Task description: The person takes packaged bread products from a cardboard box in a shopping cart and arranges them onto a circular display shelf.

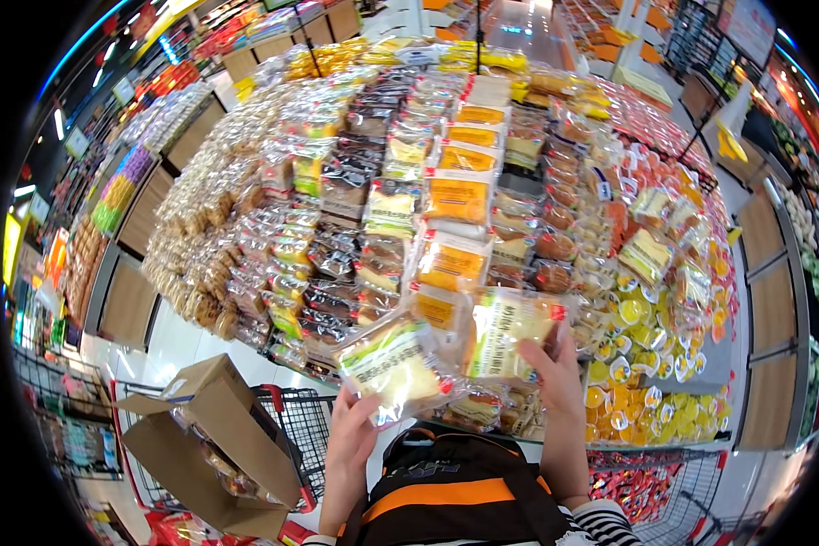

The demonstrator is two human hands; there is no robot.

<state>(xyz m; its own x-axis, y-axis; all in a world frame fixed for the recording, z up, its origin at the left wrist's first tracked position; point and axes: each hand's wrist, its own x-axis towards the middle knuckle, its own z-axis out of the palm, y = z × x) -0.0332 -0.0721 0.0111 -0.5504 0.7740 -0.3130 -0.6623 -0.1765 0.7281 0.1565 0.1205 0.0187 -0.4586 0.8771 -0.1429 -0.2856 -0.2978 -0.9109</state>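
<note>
My left hand (353, 426) holds a clear-wrapped bread slice pack (396, 365) with a green and white label by its lower left edge. My right hand (551, 365) grips a second wrapped bread pack (501, 334) by its right side, thumb on the front. Both packs are tilted over the near edge of a large display of wrapped breads. Right behind them lies a row of packs with orange labels (450, 259). Similar green-labelled packs (390, 208) lie in a row further back, and another (646, 256) rests on the right over jelly cups.
An open cardboard box (211, 450) with wrapped goods inside stands on a shopping cart (307, 437) at lower left. Yellow and orange jelly cups (645, 327) fill the display's right side. Below them is a cart (682, 505) with red-wrapped items. Biscuit packs (205, 205) are heaped at left.
</note>
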